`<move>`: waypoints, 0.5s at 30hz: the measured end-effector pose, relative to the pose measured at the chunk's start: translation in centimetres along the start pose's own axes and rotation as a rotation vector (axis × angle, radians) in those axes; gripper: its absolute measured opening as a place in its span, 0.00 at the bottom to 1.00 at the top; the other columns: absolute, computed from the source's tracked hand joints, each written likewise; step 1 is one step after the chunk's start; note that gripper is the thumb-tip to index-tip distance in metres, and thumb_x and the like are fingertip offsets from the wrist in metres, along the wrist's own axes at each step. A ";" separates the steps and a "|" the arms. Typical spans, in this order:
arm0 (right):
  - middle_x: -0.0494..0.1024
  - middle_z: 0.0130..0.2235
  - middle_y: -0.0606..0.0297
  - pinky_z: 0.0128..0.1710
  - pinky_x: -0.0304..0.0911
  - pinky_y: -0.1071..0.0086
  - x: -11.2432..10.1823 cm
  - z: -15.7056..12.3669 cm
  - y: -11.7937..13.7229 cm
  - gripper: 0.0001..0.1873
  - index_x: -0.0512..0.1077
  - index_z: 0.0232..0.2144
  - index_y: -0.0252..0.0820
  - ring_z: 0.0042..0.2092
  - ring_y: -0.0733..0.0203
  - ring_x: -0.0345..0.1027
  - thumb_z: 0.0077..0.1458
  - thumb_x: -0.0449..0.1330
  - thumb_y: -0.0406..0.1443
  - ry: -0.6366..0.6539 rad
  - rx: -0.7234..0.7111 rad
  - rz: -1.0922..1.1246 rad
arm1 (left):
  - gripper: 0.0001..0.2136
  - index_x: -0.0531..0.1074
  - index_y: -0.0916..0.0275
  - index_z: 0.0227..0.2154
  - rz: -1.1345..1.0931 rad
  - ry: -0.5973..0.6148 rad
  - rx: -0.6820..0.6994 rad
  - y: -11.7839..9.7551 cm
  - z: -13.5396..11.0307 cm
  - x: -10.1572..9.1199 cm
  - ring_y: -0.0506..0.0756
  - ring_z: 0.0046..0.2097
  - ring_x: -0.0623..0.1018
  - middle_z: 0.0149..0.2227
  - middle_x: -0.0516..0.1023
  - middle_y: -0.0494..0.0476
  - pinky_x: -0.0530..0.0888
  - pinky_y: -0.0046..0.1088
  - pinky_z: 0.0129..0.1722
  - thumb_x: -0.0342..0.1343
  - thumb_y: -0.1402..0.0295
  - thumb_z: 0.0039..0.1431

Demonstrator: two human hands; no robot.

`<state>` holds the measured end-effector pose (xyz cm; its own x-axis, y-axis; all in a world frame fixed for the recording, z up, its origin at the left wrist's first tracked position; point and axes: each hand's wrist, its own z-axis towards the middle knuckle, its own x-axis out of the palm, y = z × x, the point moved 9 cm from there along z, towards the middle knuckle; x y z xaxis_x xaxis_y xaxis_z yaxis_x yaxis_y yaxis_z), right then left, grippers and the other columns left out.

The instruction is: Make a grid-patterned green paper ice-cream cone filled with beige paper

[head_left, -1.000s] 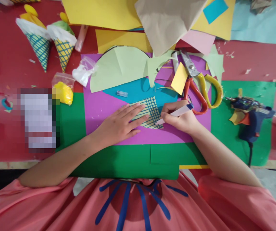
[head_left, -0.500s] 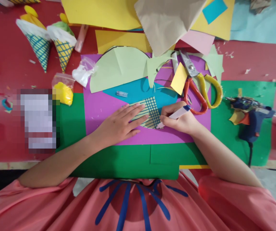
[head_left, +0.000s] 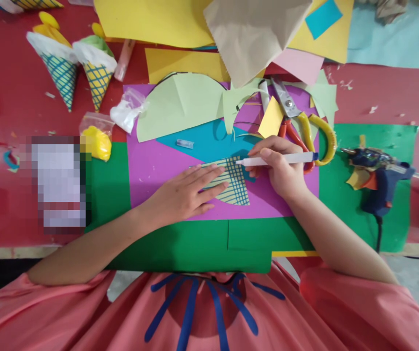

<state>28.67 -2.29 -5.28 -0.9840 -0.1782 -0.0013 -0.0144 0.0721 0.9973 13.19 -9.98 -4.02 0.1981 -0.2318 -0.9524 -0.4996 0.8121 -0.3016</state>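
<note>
My left hand [head_left: 183, 194] lies flat with fingers stretched out, pressing down a pale yellow paper piece [head_left: 236, 187] that carries a blue grid of drawn lines. This piece rests on a purple sheet [head_left: 151, 165]. My right hand [head_left: 280, 168] is closed round a white marker [head_left: 290, 158], which lies almost level with its tip at the upper edge of the gridded piece. A blue paper shape [head_left: 209, 139] sits just beyond the piece, with a small marker cap [head_left: 185, 143] on it.
Scissors with yellow and orange handles [head_left: 304, 129] lie beside my right hand. A blue glue gun [head_left: 377, 178] rests on the green sheet [head_left: 355, 195] at right. Two paper cones [head_left: 80, 68], a yellow lump in a bag [head_left: 96, 141], and loose coloured papers [head_left: 183, 100] lie beyond.
My right hand has lifted from the lower right corner of the gridded piece to its upper edge, and the marker has swung to nearly level. My left hand stays put.
</note>
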 end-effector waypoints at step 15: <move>0.76 0.24 0.67 0.25 0.62 0.72 1.1 -0.5 0.6 0.10 0.74 0.26 0.39 0.25 0.67 0.67 0.56 0.61 0.38 0.071 -0.091 -0.295 | 0.23 0.63 0.62 0.60 -0.019 0.015 0.017 -1.0 0.0 0.1 0.63 0.62 0.66 0.61 0.66 0.66 0.68 0.47 0.60 0.54 0.63 0.63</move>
<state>27.71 -2.90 -4.61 -0.9249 -0.2465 -0.2895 -0.2781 -0.0805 0.9572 13.66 -10.83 -3.80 0.1948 -0.2556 -0.9470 -0.4809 0.8165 -0.3193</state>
